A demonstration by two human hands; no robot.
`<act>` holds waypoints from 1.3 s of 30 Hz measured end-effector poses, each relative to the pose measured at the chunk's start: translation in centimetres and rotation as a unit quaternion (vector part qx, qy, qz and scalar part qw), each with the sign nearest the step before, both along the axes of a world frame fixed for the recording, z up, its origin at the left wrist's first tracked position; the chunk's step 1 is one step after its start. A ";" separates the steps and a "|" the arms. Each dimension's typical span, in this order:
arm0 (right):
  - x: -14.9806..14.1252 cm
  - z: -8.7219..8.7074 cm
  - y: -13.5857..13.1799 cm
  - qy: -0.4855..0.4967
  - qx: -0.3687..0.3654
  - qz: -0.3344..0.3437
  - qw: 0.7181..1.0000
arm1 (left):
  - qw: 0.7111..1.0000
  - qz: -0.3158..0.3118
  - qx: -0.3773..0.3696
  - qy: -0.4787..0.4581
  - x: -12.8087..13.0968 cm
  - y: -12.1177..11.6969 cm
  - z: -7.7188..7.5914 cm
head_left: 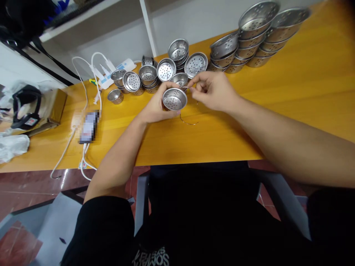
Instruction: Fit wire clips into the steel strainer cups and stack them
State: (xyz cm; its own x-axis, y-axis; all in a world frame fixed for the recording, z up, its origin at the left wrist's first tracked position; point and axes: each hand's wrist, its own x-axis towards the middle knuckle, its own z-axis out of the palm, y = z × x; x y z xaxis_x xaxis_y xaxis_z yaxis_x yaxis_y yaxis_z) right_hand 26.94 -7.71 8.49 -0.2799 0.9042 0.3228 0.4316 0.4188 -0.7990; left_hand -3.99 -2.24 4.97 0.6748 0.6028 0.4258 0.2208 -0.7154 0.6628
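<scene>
My left hand (155, 109) is wrapped round a small perforated steel strainer cup (174, 99), held just above the yellow table (291, 92). My right hand (212, 90) pinches a thin wire piece at the cup's right rim; the piece is too small to make out well. A thin curved wire handle (189, 122) lies on the table just below the cup. Behind my hands stands a cluster of several small strainer cups (163, 70), some stacked, some tipped on their sides.
Two stacks of larger perforated steel bowls (255, 33) sit at the back right. A phone (89, 126) with white cables, a white power strip (113, 72), a black headset (26, 107) and crumpled plastic lie at the left. The table's front edge runs close to my body.
</scene>
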 end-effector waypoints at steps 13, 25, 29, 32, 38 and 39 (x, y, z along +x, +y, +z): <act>-1.8 0.5 -1.9 -0.010 0.016 -0.025 1.000 | 0.993 -0.036 -0.056 -0.094 -0.4 4.0 -4.0; -0.7 0.1 -0.7 -0.013 0.032 -0.049 0.998 | 0.992 -0.004 -0.090 -0.088 0.2 3.7 -4.3; -0.7 -0.3 -0.2 0.068 0.081 -0.044 0.993 | 0.984 -0.025 -0.110 -0.137 0.3 4.4 -5.1; -1.0 -0.6 -0.3 0.080 0.096 -0.031 0.992 | 0.976 -0.043 -0.139 -0.162 0.7 4.0 -4.9; -1.3 -0.8 -0.6 0.043 0.099 -0.016 0.994 | 0.981 -0.068 -0.123 -0.135 1.4 3.1 -4.3; -1.3 -0.8 -0.6 0.037 0.100 -0.019 0.994 | 0.983 -0.070 -0.115 -0.125 1.4 3.0 -4.4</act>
State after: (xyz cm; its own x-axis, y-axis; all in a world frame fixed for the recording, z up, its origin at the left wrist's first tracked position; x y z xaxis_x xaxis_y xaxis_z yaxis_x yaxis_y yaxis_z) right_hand 25.66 -8.28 7.65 -0.2148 0.8298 0.5151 0.3936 0.5563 -0.7319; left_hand -2.55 0.79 0.58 0.6491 0.6114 0.4527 -0.0600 -0.5521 0.8316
